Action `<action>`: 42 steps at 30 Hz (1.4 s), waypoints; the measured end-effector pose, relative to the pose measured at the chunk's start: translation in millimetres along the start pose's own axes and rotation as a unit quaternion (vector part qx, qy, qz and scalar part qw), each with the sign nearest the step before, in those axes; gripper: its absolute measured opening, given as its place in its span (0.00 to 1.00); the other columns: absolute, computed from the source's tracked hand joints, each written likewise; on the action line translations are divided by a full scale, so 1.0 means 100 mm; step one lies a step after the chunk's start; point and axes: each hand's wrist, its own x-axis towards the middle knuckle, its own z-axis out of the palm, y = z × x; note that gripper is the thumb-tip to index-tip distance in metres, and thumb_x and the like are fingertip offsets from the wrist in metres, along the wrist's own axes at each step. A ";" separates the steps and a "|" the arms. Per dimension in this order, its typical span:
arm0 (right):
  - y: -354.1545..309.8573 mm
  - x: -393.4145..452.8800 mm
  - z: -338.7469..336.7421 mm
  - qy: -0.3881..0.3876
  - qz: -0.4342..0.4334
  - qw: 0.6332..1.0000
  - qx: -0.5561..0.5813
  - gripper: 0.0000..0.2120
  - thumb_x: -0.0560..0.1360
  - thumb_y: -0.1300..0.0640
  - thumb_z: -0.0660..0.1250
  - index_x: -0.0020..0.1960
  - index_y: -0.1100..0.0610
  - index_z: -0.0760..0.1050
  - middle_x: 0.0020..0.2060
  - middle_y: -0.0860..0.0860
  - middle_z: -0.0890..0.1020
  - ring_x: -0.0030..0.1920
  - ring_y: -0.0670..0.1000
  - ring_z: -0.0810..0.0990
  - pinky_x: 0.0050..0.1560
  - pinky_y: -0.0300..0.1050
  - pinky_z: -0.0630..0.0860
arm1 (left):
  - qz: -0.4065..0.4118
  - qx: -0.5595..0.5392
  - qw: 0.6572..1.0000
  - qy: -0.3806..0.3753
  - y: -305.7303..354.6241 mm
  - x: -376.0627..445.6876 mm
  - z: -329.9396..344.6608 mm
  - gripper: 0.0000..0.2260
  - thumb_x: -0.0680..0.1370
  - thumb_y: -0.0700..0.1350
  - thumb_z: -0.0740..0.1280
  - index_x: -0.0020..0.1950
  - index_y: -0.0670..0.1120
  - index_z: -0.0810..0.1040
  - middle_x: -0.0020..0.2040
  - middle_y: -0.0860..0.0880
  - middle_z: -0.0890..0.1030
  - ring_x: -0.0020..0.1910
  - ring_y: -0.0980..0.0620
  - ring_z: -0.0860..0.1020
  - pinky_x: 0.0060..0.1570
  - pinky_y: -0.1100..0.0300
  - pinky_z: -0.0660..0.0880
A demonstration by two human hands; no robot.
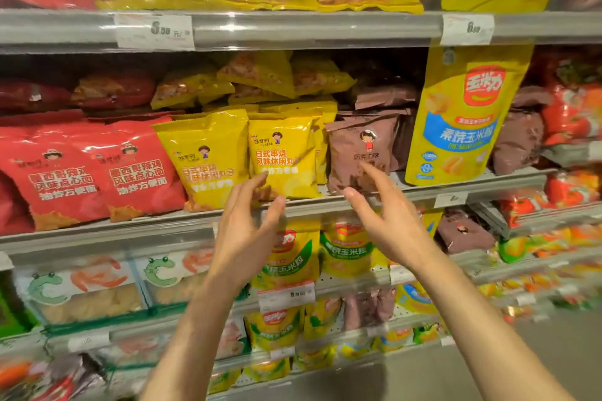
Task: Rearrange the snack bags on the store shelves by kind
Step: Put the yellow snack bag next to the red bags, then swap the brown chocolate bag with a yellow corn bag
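Observation:
On the middle shelf (325, 205) stand red snack bags (97, 172) at the left, yellow bags (283, 156) in the centre and brown bags (361, 146) to the right. My left hand (247, 231) is raised in front of the yellow bags, fingers relaxed and spread, holding nothing. My right hand (387, 215) reaches toward the front brown bag with straight fingers, its fingertips just before the bag's lower face. A tall yellow corn-snack bag (462, 120) hangs from the upper shelf rail beside the brown bags.
The top shelf (293, 26) carries yellow, red and brown bags with price tags on its rail. Lower shelves hold green-and-yellow corn bags (293, 257), clear frog-printed packs (88, 286) and more brown bags (462, 234). Orange-red bags (570, 114) fill the right side.

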 end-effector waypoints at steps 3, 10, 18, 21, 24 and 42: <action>0.41 -0.31 -0.07 0.007 0.062 0.998 0.033 0.33 0.78 0.31 0.59 0.78 0.45 0.64 0.73 0.47 0.73 0.72 0.46 0.71 0.73 0.48 0.67 | -0.018 -0.028 0.999 -0.032 -0.05 -0.23 0.31 0.22 0.82 0.61 0.64 0.75 0.56 0.72 0.66 0.59 0.76 0.62 0.64 0.77 0.61 0.58 0.76; 1.23 -0.96 -0.17 0.051 0.179 0.977 0.107 0.27 0.73 0.26 0.61 0.67 0.37 0.72 0.57 0.41 0.82 0.58 0.45 0.81 0.62 0.55 0.77 | -0.099 -0.079 0.987 -0.102 -0.19 -0.70 1.03 0.24 0.77 0.64 0.64 0.72 0.59 0.74 0.65 0.64 0.77 0.58 0.68 0.77 0.53 0.62 0.76; 1.97 -0.98 -0.43 0.065 0.223 0.963 0.139 0.12 0.79 0.42 0.65 0.61 0.41 0.73 0.52 0.43 0.83 0.52 0.45 0.82 0.51 0.43 0.78 | -0.136 -0.092 0.984 -0.065 0.02 -0.76 1.73 0.13 0.82 0.48 0.68 0.66 0.55 0.76 0.59 0.57 0.82 0.52 0.66 0.80 0.47 0.72 0.75; 2.36 -0.93 -0.62 0.032 0.213 0.970 0.114 0.15 0.79 0.38 0.62 0.62 0.42 0.73 0.56 0.45 0.82 0.55 0.46 0.82 0.58 0.54 0.78 | -0.144 -0.074 0.986 -0.041 0.17 -0.83 2.09 0.13 0.83 0.52 0.67 0.67 0.54 0.76 0.58 0.56 0.82 0.52 0.67 0.81 0.48 0.74 0.74; 2.70 -0.89 -0.82 -0.008 0.201 0.974 0.103 0.20 0.80 0.41 0.62 0.69 0.48 0.73 0.58 0.47 0.81 0.58 0.49 0.81 0.60 0.55 0.77 | -0.178 -0.066 0.982 -0.008 0.29 -0.95 2.46 0.12 0.82 0.52 0.68 0.65 0.55 0.76 0.57 0.54 0.83 0.52 0.63 0.82 0.50 0.74 0.74; 3.95 -1.18 -0.14 -0.093 0.221 0.970 0.039 0.28 0.77 0.33 0.60 0.68 0.49 0.74 0.55 0.48 0.81 0.57 0.52 0.81 0.60 0.58 0.77 | -0.284 -0.033 0.958 0.010 -0.80 -1.56 3.33 0.13 0.83 0.48 0.68 0.68 0.54 0.77 0.55 0.55 0.83 0.50 0.61 0.82 0.48 0.68 0.75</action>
